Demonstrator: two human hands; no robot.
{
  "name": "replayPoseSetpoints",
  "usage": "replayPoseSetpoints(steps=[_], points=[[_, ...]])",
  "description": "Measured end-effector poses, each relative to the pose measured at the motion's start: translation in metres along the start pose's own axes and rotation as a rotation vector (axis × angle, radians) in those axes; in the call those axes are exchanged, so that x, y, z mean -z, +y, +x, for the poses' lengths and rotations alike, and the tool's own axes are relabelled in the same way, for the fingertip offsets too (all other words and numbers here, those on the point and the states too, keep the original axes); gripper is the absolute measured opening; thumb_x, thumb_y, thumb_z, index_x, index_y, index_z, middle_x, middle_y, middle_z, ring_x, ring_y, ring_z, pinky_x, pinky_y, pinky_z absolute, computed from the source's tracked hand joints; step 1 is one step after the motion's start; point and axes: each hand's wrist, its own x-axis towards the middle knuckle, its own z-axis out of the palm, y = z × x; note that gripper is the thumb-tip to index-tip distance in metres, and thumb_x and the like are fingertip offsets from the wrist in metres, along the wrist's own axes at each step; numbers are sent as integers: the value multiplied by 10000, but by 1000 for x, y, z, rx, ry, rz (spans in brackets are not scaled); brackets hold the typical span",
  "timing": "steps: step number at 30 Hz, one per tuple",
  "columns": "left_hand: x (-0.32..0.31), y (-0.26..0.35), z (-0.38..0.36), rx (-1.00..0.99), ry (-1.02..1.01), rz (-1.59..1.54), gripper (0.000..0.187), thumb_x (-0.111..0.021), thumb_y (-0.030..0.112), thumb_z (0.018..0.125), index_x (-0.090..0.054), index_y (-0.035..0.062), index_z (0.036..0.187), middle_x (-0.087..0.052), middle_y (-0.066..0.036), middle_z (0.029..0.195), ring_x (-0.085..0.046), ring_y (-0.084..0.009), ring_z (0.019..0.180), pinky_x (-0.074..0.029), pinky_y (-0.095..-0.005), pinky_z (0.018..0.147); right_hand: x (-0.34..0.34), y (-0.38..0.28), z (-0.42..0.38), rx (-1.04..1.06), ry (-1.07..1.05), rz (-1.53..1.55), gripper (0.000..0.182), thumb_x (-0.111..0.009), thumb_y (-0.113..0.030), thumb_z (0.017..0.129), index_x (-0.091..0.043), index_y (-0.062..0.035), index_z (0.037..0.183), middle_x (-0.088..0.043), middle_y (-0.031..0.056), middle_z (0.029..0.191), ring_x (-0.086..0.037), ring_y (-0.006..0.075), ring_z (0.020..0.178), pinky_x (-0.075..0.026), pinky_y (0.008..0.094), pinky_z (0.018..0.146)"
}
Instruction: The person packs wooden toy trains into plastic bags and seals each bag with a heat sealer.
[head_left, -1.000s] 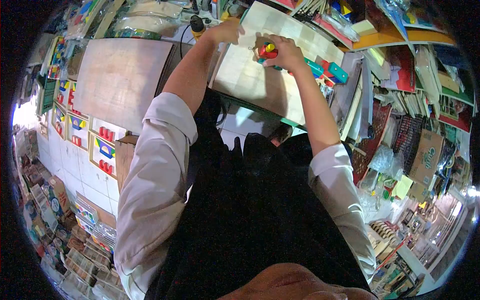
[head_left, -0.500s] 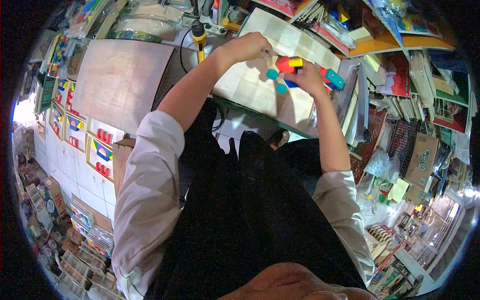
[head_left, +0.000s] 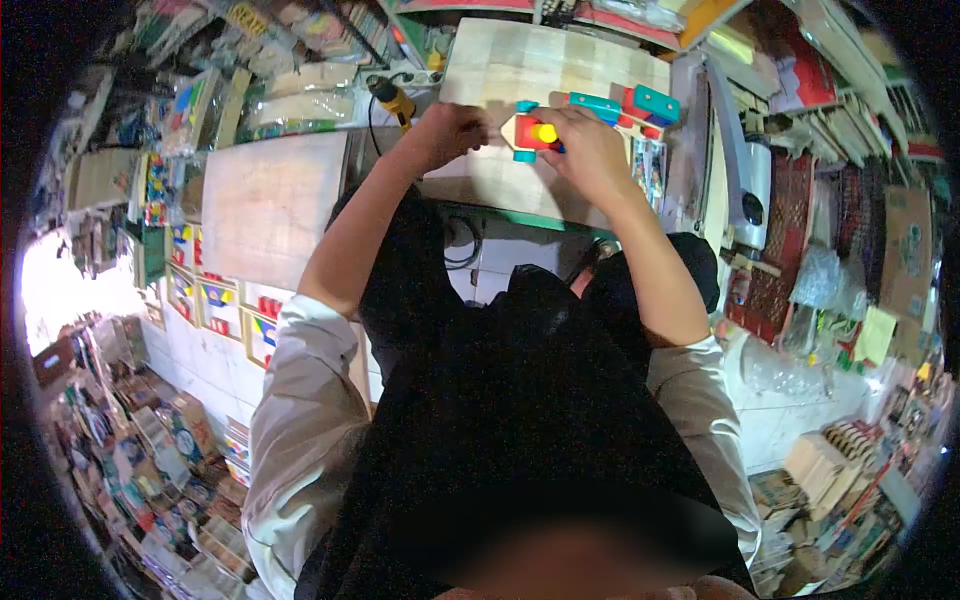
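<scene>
A toy train of coloured wooden pieces stands on the pale wooden board. Its front piece [head_left: 530, 131] is red, with a pale pointed nose, a yellow cylinder and teal wheels. My right hand [head_left: 585, 150] is closed around the rear of this front piece. Just left of the nose, my left hand [head_left: 462, 130] has its fingers curled together; whether anything small is between them cannot be made out. Behind my right hand, a teal-topped car [head_left: 597, 105] and another teal-topped car [head_left: 655, 104] with red wheels stand on the board [head_left: 500, 190].
A yellow-and-black power tool [head_left: 393, 101] with a cord lies beyond my left hand. A second pale board [head_left: 275, 205] is at the left, above trays of coloured blocks [head_left: 219, 310]. Shelves crowd the far side. Pictured sheets [head_left: 648, 170] lie at the board's right edge.
The view has turned and shifted. The train's front piece, tilted before with its wheels toward me, now sits level with its nose pointing left. My left hand has moved off it to the left.
</scene>
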Motion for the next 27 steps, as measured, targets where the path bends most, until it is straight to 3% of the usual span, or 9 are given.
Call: replayPoseSetpoints(steps=[1, 7, 10, 14, 17, 19, 20, 25, 27], points=[[4, 7, -1, 199, -39, -97, 230, -546, 237, 851, -640, 32, 896, -637, -106, 703, -611, -185, 591, -497, -309, 584, -2, 2, 0, -17, 22, 5, 409, -681, -158, 670, -559, -117, 1058, -618, 109, 969, -565, 268, 955, -487, 363, 732], [-13, 11, -3, 371, -1, -177, 282, -520, 251, 882, -634, -3, 838, -622, -58, 681, -575, -125, 565, -482, -269, 528, -14, 3, -5, 144, 143, -207, 254, -558, -124, 738, -601, -140, 988, -612, 56, 979, -547, 223, 986, -499, 383, 721], [-16, -5, -5, 757, -61, -966, 255, -523, 242, 878, -586, -4, 852, -496, 13, 617, -435, -78, 480, -432, -205, 431, -13, 10, -7, 238, 259, -248, 285, -526, -113, 739, -611, -168, 1005, -592, 30, 1021, -530, 214, 988, -480, 381, 772], [-18, 13, -26, 893, -147, -1763, 191, -508, 201, 876, -571, 21, 886, -497, 13, 632, -441, -49, 489, -368, -119, 353, 4, 14, -14, 347, 227, -197, 449, -625, -129, 686, -556, -168, 1128, -516, 2, 1195, -455, 225, 1125, -440, 389, 854], [-29, 14, -36, 662, -94, -1402, 230, -514, 216, 873, -559, 25, 992, -563, -36, 732, -516, -98, 584, -479, -194, 492, 4, 17, -20, 338, 238, -141, 453, -654, -133, 673, -565, -162, 1116, -541, 9, 1171, -480, 227, 1095, -442, 374, 854], [-27, 50, -41, 561, 218, -635, 261, -556, 239, 862, -603, 34, 1016, -633, -73, 898, -608, -163, 760, -502, -263, 601, -3, 19, -23, 261, 175, 13, 455, -684, -140, 663, -572, -145, 1103, -577, 38, 1120, -522, 255, 1030, -443, 363, 844], [-27, 46, -41, 151, 360, -103, 250, -584, 238, 847, -630, 11, 939, -647, -94, 833, -619, -144, 740, -510, -283, 631, 3, 17, -24, 221, 136, 114, 463, -686, -130, 661, -567, -143, 1108, -580, 45, 1119, -525, 272, 1023, -438, 359, 854], [-20, 52, -43, -115, 368, 35, 195, -653, 195, 789, -645, 10, 850, -658, -82, 771, -632, -170, 677, -506, -311, 640, 15, 12, -26, 160, 63, 227, 453, -689, -128, 674, -560, -120, 1108, -601, 86, 1063, -541, 299, 981, -441, 356, 847], [-21, 56, -42, 86, 324, -85, 181, -630, 187, 803, -647, 12, 847, -653, -80, 761, -627, -160, 668, -505, -300, 612, 15, 8, -29, 171, 130, 203, 449, -691, -131, 672, -563, -123, 1103, -606, 94, 1040, -550, 301, 947, -449, 365, 820]])
